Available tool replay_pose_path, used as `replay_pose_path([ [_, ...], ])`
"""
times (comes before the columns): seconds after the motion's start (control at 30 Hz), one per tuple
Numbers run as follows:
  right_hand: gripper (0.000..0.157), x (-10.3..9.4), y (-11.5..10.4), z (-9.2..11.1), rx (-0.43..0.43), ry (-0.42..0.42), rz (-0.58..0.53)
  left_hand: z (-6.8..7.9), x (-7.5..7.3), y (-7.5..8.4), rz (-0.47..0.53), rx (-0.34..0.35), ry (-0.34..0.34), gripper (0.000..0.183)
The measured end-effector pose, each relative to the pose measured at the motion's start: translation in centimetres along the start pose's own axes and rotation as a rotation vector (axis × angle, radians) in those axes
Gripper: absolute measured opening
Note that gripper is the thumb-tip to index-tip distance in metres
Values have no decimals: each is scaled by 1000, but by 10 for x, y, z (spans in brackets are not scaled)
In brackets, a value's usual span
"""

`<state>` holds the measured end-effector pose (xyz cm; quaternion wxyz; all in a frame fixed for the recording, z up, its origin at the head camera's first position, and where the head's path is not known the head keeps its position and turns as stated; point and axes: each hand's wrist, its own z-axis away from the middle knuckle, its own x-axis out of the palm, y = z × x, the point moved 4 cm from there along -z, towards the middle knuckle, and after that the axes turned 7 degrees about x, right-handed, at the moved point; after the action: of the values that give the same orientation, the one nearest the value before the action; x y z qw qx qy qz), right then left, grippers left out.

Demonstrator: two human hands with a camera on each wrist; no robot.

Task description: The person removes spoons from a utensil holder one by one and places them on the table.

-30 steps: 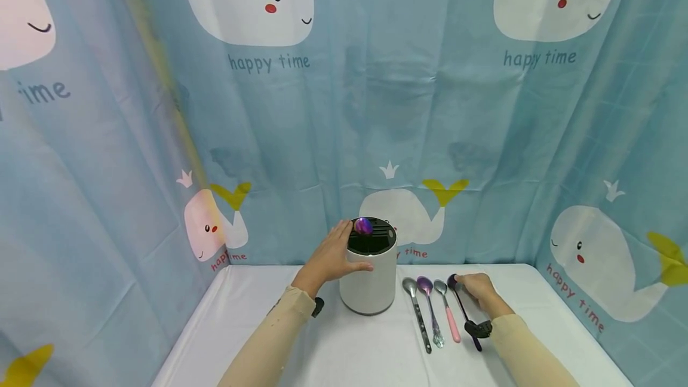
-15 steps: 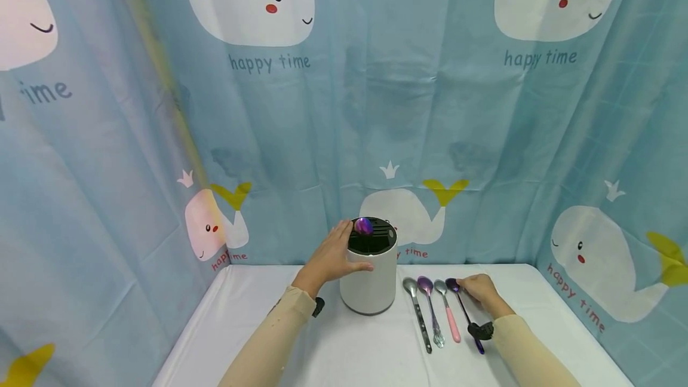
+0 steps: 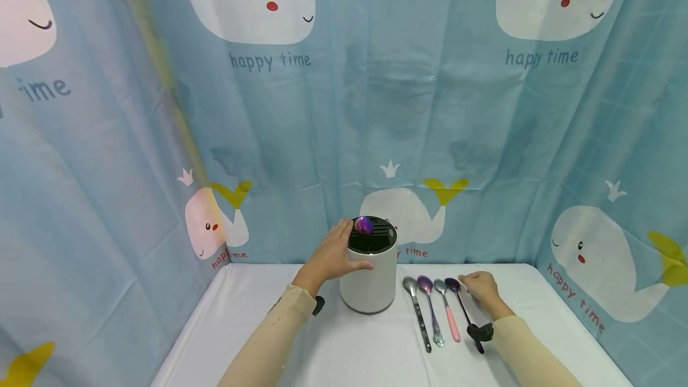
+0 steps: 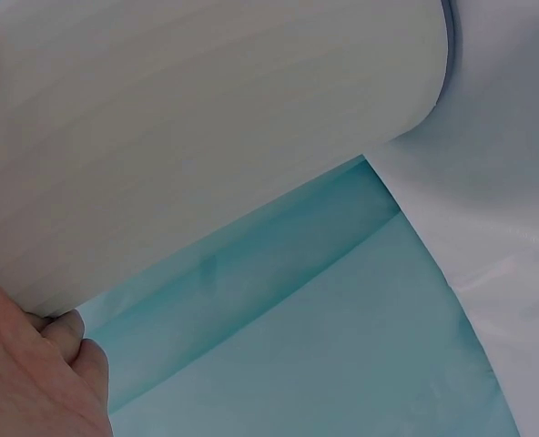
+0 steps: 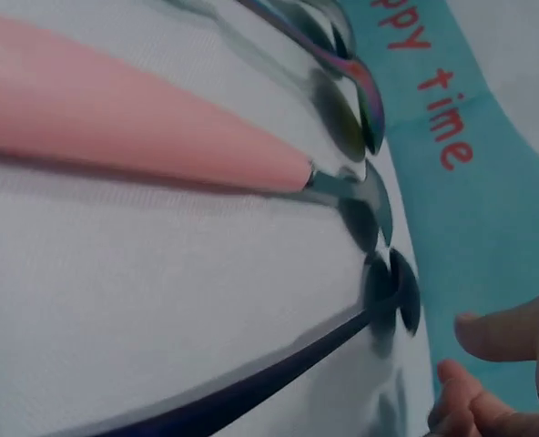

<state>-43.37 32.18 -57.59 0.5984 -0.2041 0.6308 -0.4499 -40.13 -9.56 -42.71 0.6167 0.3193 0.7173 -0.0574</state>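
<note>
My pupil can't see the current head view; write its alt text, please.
A person's left hand holds a white canister with a purple thing at its black top. The right hand is beside the rightmost of four spoons on a white table. A blue whale-print curtain hangs behind.

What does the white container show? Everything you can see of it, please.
The white container is a smooth, plain cylinder, perhaps plastic, with a glossy black slotted top and a thin dark base edge. It stands upright on the white-covered table, left of four spoons. A shiny purple spoon bowl seems to rise from its top. The left hand grips its left side, thumb across the front. Its inside is hidden.
</note>
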Motion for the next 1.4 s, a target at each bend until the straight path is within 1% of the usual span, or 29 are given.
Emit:
replay_pose_path([
  [0.1,35,-3,-11,2,-52,66,10,-1,0,0,16,0,3,127],
  [0.17,37,-3,-21,3,-91,71,1,-1,0,0,20,-1,4,128],
  [0.23,39,-1,-35,6,-126,45,-22,-1,0,0,15,-3,2,128],
  [0.3,41,1,-49,10,-160,-1,-46,0,0,0,12,-2,2,128],
  [0.37,42,4,-64,14,-188,-50,-71,0,1,-1,9,-2,0,128],
  [0.43,41,6,-78,18,-222,-82,-77,-1,2,-1,9,0,0,128],
  [0.53,37,10,-99,23,-287,-113,-85,-1,3,-3,9,2,1,128],
  [0.73,30,17,-140,38,-456,-171,-126,-1,4,-5,16,7,12,129],
  [0.8,29,18,-153,43,-493,-192,-139,-1,4,-5,20,7,14,129],
  [1.0,31,25,-186,57,-546,-283,-209,0,1,-3,34,4,17,129],
  [1.13,30,28,-208,68,-598,-306,-220,0,0,-2,41,-1,20,128],
  [1.23,28,33,-221,75,-621,-325,-232,0,0,-2,40,2,23,127],
  [1.4,27,42,-237,79,-666,-351,-272,2,0,0,39,11,22,126],
])
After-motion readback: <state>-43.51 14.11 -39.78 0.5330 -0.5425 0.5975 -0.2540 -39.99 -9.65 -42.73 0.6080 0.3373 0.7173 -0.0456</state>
